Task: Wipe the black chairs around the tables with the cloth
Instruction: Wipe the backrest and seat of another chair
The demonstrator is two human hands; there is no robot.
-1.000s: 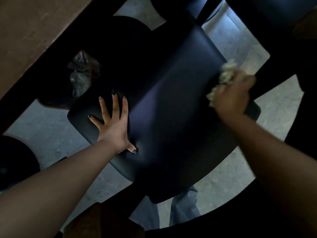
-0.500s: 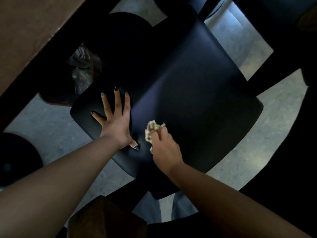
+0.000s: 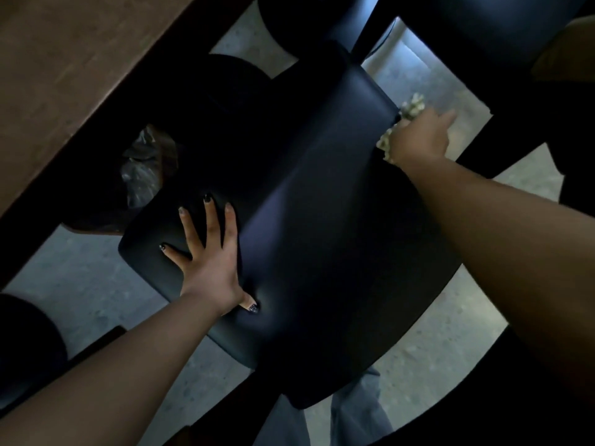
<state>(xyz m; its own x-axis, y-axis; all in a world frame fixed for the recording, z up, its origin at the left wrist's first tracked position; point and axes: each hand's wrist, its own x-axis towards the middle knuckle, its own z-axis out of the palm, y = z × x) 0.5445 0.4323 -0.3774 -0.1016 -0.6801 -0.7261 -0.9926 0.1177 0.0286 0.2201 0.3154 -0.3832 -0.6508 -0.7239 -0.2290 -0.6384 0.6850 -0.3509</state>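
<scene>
Right hand (image 3: 418, 140) sits at the far right edge of the black chair seat (image 3: 322, 239), its fingers closed round a bunched pale cloth (image 3: 409, 107). Tufts of the cloth poke out above the knuckles and again below the wrist side, and the wad lies against the seat's rim, between the hand and the upholstery. One finger points outward past the edge, over the grey floor (image 3: 428, 342).

Left hand (image 3: 211, 252) lies flat on the near left part of the same seat, fingers straight and spread, dark-painted nails showing, thumb tucked toward the middle of the cushion where it dents the surface. It grips nothing; it only presses down. The two hands are well apart, the broad sheen of the seat between them.

A brown wooden table (image 3: 64, 75) fills the upper left corner, and a crumpled plastic bag (image 3: 145, 165) shows in the shadow beneath its edge, just beyond the seat.
</scene>
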